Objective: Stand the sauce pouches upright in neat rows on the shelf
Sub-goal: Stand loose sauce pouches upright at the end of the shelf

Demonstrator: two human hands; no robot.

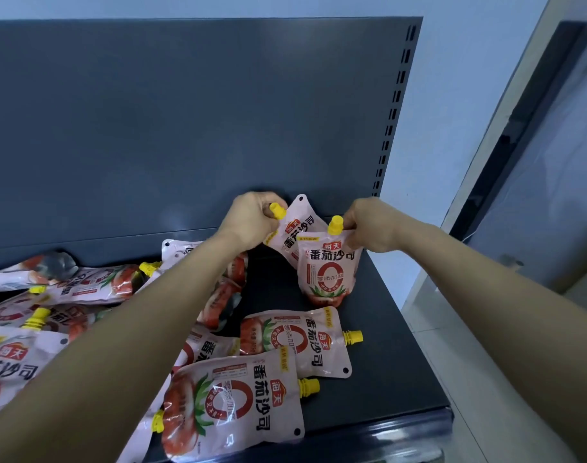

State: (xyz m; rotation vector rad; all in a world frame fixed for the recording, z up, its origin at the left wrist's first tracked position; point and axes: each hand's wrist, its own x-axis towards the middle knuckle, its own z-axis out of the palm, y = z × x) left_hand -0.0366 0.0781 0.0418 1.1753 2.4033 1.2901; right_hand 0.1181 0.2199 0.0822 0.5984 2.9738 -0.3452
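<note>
**Operator:** Where are my hands?

**Describer:** Both reach to the far right corner of the dark shelf (395,345), close to the grey back panel (185,128). Your left hand (252,218) has its fingers curled round the neck of a tilted pouch (292,238), just under its yellow cap (278,210). Your right hand (374,225) pinches the top edge of an upright pouch (328,275), beside that pouch's spout (335,225).

**Operator:** How do those two sit?

**Describer:** The upright pouch stands on its base, label facing you. The tilted pouch leans just behind it to the left, touching it. Its base is hidden.

**Operator:** And the rest?

**Describer:** A flat pouch (295,339) lies nearer you, cap pointing right. A second flat pouch (232,399) lies nearer again. A loose pile (68,289) covers the left of the shelf, partly under your left forearm.

**Operator:** How will they handle?

**Describer:** This is my judgement. They look like soft, filled pouches of glossy film, so the body will probably sag and slip if you squeeze it. The spout neck and the sealed top edge look like the stiffest places to hold. The full bottom should carry the weight once it sits flat. A leaning pouch could topple its neighbour.
</note>
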